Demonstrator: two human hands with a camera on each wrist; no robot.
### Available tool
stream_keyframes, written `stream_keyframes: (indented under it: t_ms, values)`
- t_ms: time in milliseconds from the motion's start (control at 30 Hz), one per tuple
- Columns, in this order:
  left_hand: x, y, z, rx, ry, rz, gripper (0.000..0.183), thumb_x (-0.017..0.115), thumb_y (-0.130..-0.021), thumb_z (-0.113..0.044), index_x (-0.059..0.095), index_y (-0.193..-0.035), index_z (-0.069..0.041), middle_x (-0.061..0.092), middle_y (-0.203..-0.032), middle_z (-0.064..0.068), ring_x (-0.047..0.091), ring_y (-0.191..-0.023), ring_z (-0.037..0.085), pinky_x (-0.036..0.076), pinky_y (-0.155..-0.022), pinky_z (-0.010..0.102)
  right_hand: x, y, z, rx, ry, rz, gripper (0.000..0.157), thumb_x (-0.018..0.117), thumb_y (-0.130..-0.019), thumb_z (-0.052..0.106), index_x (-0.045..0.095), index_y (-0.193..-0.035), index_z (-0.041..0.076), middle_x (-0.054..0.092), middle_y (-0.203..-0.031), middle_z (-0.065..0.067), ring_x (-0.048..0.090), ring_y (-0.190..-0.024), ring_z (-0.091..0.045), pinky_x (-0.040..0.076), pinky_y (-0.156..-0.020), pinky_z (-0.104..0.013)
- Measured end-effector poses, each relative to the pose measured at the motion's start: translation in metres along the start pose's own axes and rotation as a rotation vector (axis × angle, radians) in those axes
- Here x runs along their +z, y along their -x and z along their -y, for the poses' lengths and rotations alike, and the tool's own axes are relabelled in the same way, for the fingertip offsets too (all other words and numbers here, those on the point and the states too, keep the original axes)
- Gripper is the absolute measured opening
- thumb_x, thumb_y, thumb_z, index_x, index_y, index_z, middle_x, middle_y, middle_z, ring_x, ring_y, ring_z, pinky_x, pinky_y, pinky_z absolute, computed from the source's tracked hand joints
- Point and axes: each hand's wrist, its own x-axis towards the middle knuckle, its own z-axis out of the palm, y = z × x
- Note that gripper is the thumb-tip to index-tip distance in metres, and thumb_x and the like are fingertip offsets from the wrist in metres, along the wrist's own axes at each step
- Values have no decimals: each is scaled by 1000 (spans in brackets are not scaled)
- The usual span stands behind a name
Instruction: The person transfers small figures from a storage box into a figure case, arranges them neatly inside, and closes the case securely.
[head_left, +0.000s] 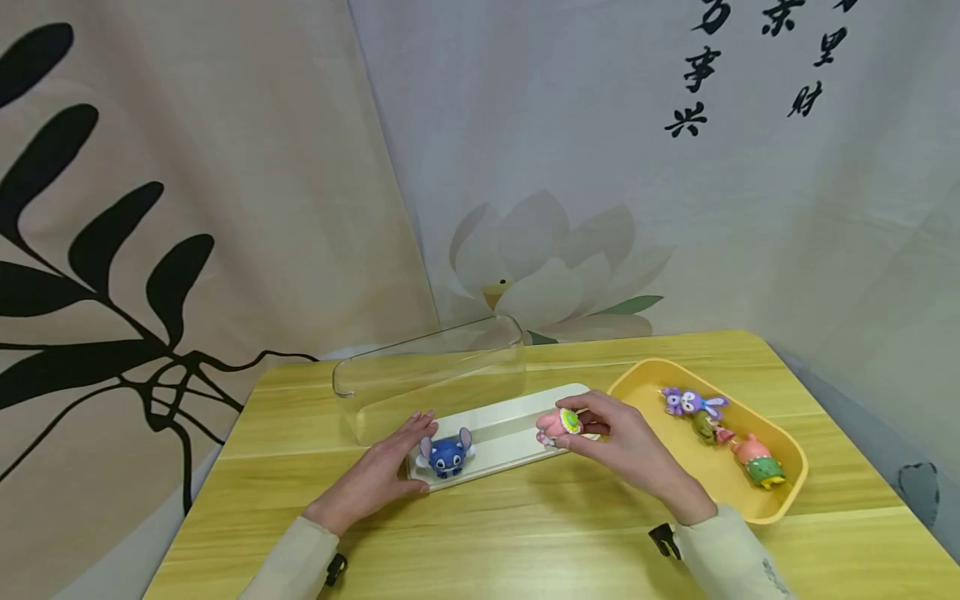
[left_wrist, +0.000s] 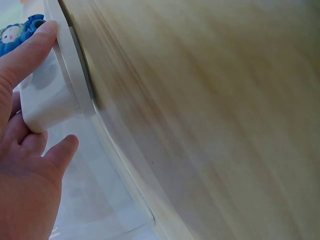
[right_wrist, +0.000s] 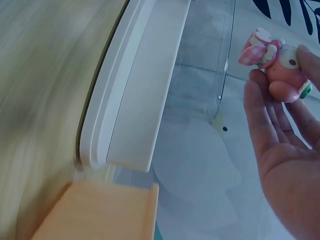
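Note:
Between the thumb and fingertips of my right hand (head_left: 626, 437) is a small pink figurine (head_left: 557, 427) with a green-and-yellow round part, held over the right part of a long white stepped base (head_left: 501, 433). The right wrist view shows a pink checked bow on this figurine (right_wrist: 285, 75). My left hand (head_left: 378, 471) grips the base's left end, thumb at the front and fingers behind. Beside those fingers, a blue big-eared figurine (head_left: 447, 455) stands on the base. In the left wrist view, the thumb (left_wrist: 32, 52) lies along the base's edge near the blue figurine (left_wrist: 20, 35).
A clear plastic cover (head_left: 435, 367) stands behind the base. To the right, a yellow tray (head_left: 652, 392) holds a purple long-eared figurine (head_left: 692, 403), a green-and-pink one (head_left: 711, 428) and a pink one in green (head_left: 757, 460). A printed curtain (head_left: 570, 167) hangs behind the wooden table (head_left: 480, 542).

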Motion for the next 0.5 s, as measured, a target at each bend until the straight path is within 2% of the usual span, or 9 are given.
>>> stream_keyframes:
  t_ms: [167,300,500]
  values:
    - [-1,0,-1,2,-3,-2,91,89,-81,-20,42,-158,-5,27,-169,8,25,-155,31,30,-121,53,10,-7,2,-13,-17,28,42,81,-92,27,70,-127,7,70,-117,-2,71,-98,-14,62,-87,-29]
    - [0,0,-1,2,-12,-3,92,90,-81,-20,42,-158,-5,28,-169,8,25,-155,31,30,-121,52,18,-13,3,-29,-3,45,42,82,-91,27,71,-126,7,70,-117,-2,71,-98,-15,62,-88,-31]
    - [0,-1,-2,-4,-10,0,92,90,-81,-20,42,-158,-5,28,-169,9,24,-155,32,30,-121,53,32,-23,1,-116,72,82,39,83,-90,23,72,-123,6,72,-113,-1,71,-96,-16,63,-86,-29]
